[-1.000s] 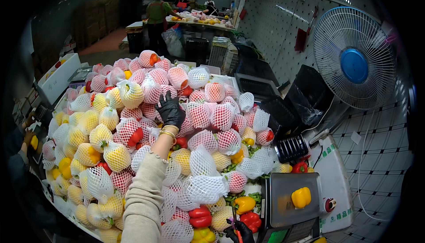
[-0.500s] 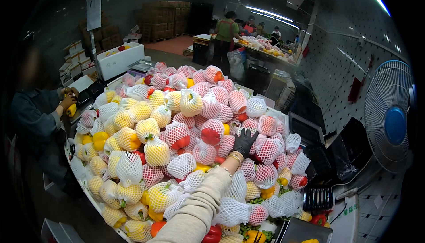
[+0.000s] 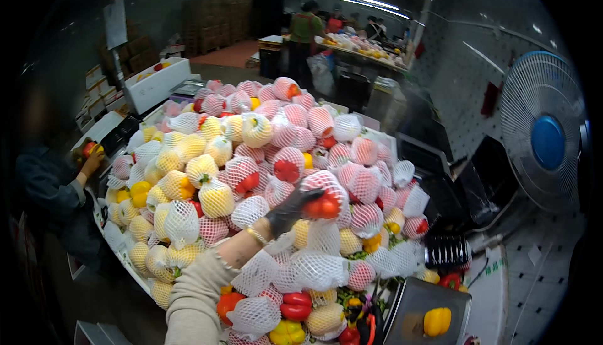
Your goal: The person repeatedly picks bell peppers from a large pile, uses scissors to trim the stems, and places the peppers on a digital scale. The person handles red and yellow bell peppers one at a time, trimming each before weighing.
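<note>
My left hand [image 3: 290, 210], in a black glove, is closed on a red bell pepper [image 3: 323, 207] partly covered by a white foam net sleeve. It holds the pepper just above a heap of netted red and yellow peppers [image 3: 217, 197]. At the lower edge, my right hand [image 3: 375, 320] shows only in part, dark and blurred. It appears closed on scissors [image 3: 372, 327] with an orange-red handle and dark blades pointing up. Bare peppers lie near it, among them a red one [image 3: 296, 306] and a yellow one [image 3: 287, 332].
A dark tray [image 3: 402, 323] with a yellow pepper [image 3: 437, 322] stands at lower right. Black trays [image 3: 447, 252] and a blue-centred fan [image 3: 548, 143] are at right. A co-worker [image 3: 53, 175] handles a pepper at left. Behind stands a white foam box [image 3: 157, 81].
My left hand has lifted a netted red pepper from the heap and drawn it back toward me. The scissors have risen further into view. The co-worker's hands have shifted, and my view has turned slightly.
</note>
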`<state>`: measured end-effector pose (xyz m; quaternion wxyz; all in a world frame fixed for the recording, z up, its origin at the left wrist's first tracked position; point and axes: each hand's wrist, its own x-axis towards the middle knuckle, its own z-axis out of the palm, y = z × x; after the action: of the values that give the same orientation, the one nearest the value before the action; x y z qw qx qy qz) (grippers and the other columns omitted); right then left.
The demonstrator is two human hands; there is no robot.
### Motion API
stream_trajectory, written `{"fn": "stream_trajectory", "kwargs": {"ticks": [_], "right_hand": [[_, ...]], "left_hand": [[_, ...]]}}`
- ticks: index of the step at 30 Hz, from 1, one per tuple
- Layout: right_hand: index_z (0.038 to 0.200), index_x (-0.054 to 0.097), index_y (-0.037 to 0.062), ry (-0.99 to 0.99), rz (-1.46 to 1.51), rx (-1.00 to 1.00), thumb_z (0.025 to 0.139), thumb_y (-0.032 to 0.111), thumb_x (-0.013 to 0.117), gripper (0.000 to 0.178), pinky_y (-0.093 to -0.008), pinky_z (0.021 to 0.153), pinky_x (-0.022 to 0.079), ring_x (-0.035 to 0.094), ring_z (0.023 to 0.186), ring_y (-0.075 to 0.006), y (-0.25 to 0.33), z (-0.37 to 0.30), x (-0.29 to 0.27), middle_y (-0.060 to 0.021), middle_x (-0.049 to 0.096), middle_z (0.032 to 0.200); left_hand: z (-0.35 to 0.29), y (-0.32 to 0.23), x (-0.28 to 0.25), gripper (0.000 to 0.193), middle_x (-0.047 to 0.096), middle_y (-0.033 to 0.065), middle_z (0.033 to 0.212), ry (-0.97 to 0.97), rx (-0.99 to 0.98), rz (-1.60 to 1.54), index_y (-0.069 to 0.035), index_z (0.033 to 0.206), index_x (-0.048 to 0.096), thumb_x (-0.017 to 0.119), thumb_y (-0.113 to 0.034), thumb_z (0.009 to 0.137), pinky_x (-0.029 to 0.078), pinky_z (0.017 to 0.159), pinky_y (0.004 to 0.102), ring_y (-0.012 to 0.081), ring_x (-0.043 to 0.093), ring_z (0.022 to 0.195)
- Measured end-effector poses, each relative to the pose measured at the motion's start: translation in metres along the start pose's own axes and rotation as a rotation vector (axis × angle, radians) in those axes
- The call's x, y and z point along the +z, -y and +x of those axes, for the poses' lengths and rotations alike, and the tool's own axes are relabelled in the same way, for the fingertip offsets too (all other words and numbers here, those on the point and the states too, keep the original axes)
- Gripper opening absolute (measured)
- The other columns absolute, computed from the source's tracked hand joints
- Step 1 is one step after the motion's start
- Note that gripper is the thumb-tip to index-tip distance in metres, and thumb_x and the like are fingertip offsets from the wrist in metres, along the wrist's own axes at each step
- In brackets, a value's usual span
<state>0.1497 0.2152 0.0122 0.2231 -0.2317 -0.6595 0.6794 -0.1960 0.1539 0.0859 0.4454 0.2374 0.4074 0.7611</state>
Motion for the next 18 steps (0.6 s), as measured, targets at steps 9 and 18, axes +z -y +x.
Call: {"fn": "stream_trajectory", "kwargs": {"ticks": [9, 18], "right_hand": [[0.137, 0.015, 0.0009, 0.279, -0.131, -0.459, 0.065, 0.026, 0.079, 0.099, -0.0367, 0.099, 0.034, 0.034, 0.122, -0.0267, 0.028, 0.076, 0.104, -0.0156, 0.03, 0.134], [0.125, 0.037, 0.0002, 0.578, 0.562, 0.179, 0.071, 0.016, 0.072, 0.066, -0.0332, 0.095, 0.038, 0.048, 0.111, -0.0198, 0.053, 0.001, 0.137, -0.0107, 0.05, 0.118]], "left_hand": [[-0.175, 0.059, 0.05, 0.041, 0.047, 0.0052, 0.121, -0.319, 0.176, -0.177, -0.009, 0.125, 0.044, 0.048, -0.032, 0.091, 0.034, 0.097, 0.0306, 0.0142, 0.045, 0.111], [-0.25, 0.08, -0.012, 0.028, 0.054, 0.0153, 0.112, -0.599, 0.67, 0.984, 0.002, 0.114, 0.051, 0.046, -0.007, 0.088, 0.041, 0.089, 0.0325, 0.0237, 0.053, 0.101]]}}
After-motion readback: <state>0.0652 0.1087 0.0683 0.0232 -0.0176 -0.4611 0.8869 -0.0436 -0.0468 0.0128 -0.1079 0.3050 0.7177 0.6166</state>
